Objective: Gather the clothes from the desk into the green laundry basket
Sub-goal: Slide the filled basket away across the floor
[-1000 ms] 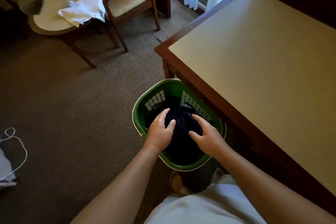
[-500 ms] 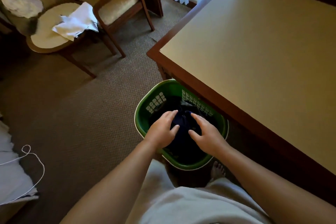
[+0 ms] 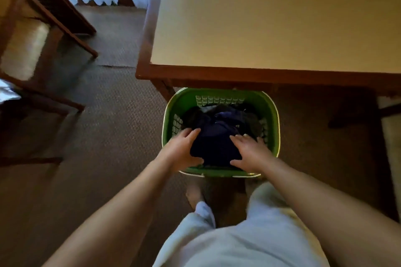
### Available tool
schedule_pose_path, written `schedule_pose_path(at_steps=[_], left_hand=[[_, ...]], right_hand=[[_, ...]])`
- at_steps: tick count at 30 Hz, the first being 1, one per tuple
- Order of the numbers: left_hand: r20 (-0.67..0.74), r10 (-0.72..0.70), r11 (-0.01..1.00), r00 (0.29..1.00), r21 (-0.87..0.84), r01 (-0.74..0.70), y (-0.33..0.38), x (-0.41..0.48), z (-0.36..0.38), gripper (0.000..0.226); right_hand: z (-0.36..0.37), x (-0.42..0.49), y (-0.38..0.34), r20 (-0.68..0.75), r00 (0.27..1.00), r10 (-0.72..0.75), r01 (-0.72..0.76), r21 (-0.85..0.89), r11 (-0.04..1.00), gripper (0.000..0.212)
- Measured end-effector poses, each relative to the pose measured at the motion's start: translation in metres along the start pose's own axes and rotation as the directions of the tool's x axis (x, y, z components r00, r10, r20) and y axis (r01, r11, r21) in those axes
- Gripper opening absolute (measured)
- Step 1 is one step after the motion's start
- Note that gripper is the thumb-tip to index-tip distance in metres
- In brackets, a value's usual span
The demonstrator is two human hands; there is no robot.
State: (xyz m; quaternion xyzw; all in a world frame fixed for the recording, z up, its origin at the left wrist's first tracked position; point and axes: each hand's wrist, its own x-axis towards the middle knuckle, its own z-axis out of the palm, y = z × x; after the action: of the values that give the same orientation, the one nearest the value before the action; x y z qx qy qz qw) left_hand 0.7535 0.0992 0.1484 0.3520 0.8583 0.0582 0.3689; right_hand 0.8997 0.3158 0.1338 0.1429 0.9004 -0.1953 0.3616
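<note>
While the clothes [image 3: 217, 136] lie heaped in the basket [image 3: 184, 99], which stands on the floor just before the desk [image 3: 260, 28], the left hand [image 3: 181, 150] and right hand [image 3: 252, 153] rest on either side of the heap. Each grip is wide, fingers straight, holding nothing. Pressing straight down and evenly should settle the heap below the rim; a sideways shove could tip the basket.

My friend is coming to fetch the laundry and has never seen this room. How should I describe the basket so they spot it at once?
Find the big wooden desk with the pale top. On the carpet at its front edge, beside a corner leg, stands the green laundry basket. It is the only green thing there, with lattice-vented walls and dark clothes inside.
</note>
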Motion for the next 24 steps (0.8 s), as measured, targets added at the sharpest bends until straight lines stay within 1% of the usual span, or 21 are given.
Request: schedule_pose_path(at_steps=[2,5,7,9,11,13,15,18,21,22,24], left_hand=[[0.087,0.068,0.996,0.994,0.056,-0.073,-0.004,-0.005,0.017,0.112],[0.174,0.114,0.98,0.978,0.141,-0.139,-0.004,-0.001,0.046,0.111],[0.226,0.103,0.974,0.969,0.174,-0.144,-0.004,0.007,0.064,0.106],[0.263,0.083,0.97,0.961,0.198,-0.139,-0.006,0.014,0.081,0.102],[0.256,0.1,0.957,0.961,0.241,-0.164,-0.015,0.025,0.103,0.098],[0.247,0.1,0.942,0.964,0.288,-0.172,-0.026,0.036,0.12,0.091],[0.287,0.067,0.941,0.956,0.3,-0.156,-0.031,0.045,0.13,0.084],[0.356,0.039,0.937,0.934,0.313,-0.158,-0.035,0.053,0.14,0.075],[0.314,0.048,0.911,0.948,0.376,-0.171,-0.038,0.051,0.147,0.059],[0.292,0.041,0.899,0.955,0.406,-0.163,-0.037,0.049,0.149,0.056],[0.278,0.035,0.865,0.96,0.472,-0.168,-0.034,0.047,0.147,0.055]], right_hand=[[0.017,-0.007,-0.007,0.003,0.998,0.057,-0.057,0.043,0.997,0.095],[0.036,-0.008,-0.007,0.031,0.994,0.105,-0.107,0.085,0.991,0.102],[0.051,-0.002,-0.001,0.06,0.993,0.103,-0.106,0.065,0.992,0.108],[0.072,0.008,0.005,0.117,0.988,0.096,-0.102,0.05,0.993,0.11],[0.098,0.022,0.015,0.152,0.982,0.112,-0.12,0.045,0.992,0.1],[0.12,0.035,0.019,0.169,0.978,0.119,-0.127,0.036,0.991,0.081],[0.132,0.042,0.02,0.174,0.981,0.09,-0.089,-0.014,0.996,0.069],[0.139,0.042,0.028,0.124,0.992,0.018,-0.013,-0.046,0.999,0.066],[0.135,0.041,0.032,0.128,0.992,0.001,0.008,-0.07,0.998,0.069],[0.133,0.042,0.03,0.129,0.992,0.016,-0.003,-0.098,0.995,0.067],[0.132,0.046,0.021,0.094,0.994,0.049,-0.035,-0.154,0.988,0.051]])
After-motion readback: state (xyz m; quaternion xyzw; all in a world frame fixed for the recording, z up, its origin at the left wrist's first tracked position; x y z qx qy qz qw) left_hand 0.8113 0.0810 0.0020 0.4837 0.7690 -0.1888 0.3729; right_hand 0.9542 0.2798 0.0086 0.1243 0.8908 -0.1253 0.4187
